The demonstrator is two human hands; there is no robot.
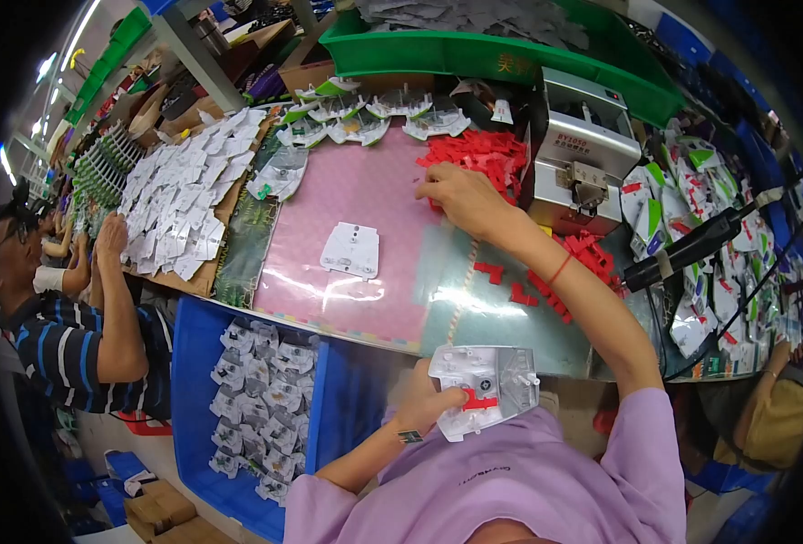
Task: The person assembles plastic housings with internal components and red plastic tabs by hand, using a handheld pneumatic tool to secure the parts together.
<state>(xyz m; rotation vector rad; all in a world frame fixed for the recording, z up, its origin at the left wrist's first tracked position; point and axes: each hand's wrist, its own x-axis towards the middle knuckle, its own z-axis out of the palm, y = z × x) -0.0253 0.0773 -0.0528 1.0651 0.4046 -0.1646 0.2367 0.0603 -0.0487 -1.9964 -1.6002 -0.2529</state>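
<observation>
My left hand (427, 399) grips a white and clear plastic housing (512, 374) close to my body, the thumb lying over its inner face. A red plastic piece (481, 402) sits on that housing beside the thumb. My right hand (465, 201) reaches across the table to the left edge of a heap of red plastic pieces (483, 150). Its fingers are curled together; whatever they may hold is hidden. On the pink mat lies a single white plastic cover (350, 250), apart from both hands.
Right of the heap stands a grey metal machine (569, 186), with more red pieces (587, 258) before it. A black cylindrical tool (687, 249) hangs near piled housings (691, 186). White covers (184, 190) spread left; a blue bin (329, 399) stands below. Another person (84, 326) works there.
</observation>
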